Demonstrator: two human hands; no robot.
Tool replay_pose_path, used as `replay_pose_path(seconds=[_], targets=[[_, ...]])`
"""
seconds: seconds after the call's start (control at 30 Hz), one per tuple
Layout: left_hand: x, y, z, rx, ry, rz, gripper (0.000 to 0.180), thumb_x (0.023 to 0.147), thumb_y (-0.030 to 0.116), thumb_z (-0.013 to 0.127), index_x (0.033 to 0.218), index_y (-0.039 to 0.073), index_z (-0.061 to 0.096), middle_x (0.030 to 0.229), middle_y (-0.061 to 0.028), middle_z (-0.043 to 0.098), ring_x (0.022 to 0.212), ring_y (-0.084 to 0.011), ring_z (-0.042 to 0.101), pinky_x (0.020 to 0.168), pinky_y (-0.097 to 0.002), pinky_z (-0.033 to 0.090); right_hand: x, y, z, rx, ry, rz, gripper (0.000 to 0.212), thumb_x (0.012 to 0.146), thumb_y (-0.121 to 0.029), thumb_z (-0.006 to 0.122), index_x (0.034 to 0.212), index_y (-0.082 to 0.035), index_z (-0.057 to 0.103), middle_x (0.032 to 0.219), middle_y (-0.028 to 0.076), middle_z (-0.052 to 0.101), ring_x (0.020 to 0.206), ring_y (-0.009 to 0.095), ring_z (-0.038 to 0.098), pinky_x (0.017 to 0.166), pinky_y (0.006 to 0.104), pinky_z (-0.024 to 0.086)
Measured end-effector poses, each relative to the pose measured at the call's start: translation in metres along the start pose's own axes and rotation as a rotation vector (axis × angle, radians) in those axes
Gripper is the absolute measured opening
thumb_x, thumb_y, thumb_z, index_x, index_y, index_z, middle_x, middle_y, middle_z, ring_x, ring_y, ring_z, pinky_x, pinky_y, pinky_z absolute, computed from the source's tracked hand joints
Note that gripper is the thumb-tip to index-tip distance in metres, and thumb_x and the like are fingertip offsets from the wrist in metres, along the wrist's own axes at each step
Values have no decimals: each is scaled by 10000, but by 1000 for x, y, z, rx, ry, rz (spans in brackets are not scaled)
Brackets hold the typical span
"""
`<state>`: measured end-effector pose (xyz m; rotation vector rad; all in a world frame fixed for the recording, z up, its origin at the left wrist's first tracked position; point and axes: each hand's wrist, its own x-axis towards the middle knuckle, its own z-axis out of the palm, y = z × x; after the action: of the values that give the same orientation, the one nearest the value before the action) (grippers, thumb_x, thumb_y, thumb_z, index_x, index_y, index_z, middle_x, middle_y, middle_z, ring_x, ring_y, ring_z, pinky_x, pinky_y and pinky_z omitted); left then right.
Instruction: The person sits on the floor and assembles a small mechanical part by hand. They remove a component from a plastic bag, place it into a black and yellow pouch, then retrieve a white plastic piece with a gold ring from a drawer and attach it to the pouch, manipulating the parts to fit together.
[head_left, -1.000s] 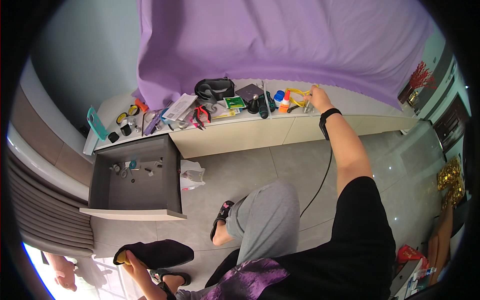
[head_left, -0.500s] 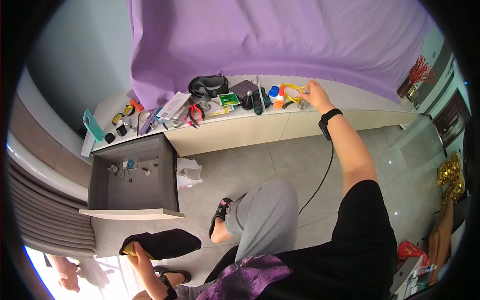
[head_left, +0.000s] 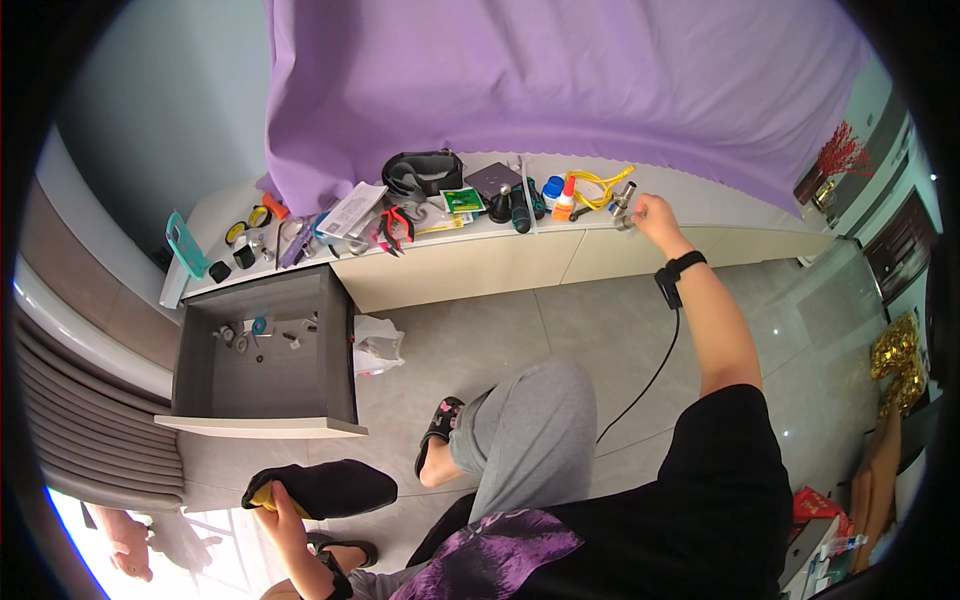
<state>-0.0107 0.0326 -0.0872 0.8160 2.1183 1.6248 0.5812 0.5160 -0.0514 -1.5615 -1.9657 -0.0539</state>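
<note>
My left hand (head_left: 282,517), low at the left, grips the edge of a black cloth pouch (head_left: 335,488) with a yellow lining; it hangs above the floor. At the right part of the cabinet top, my right hand (head_left: 655,222) has its fingers closed at a shiny metal tube-shaped fitting (head_left: 622,197); the fingertips are partly hidden. Beside that fitting lie a coiled yellow cord (head_left: 600,188), an orange-and-white glue bottle (head_left: 564,200) and a blue-capped bottle (head_left: 552,188). A dark green power tool (head_left: 520,212) is farther left.
Red-handled pliers (head_left: 396,230), a grey strap (head_left: 420,175), tape rolls (head_left: 260,218) and a teal phone case (head_left: 185,245) crowd the long white cabinet (head_left: 450,263). An open drawer (head_left: 265,385) juts out at the left, with small parts inside. A plastic bag (head_left: 378,347) sits beside it.
My right hand has drawn back from the yellow cord, toward me and slightly right. The metal fitting now shows tilted beside its fingers. My left hand keeps hold of the pouch, almost unmoved.
</note>
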Motion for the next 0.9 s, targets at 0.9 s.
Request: replay_pose_path(seconds=[0.9], targets=[[5, 11, -4, 64, -86, 68, 239, 934, 193, 571, 1059, -11, 562, 964, -69, 609, 870, -146, 561, 789, -293, 453, -34, 44, 53, -43, 321, 35, 310, 732, -98, 660, 1041, -126, 651, 1208, 141, 578, 1117, 339, 515, 977, 437, 389]])
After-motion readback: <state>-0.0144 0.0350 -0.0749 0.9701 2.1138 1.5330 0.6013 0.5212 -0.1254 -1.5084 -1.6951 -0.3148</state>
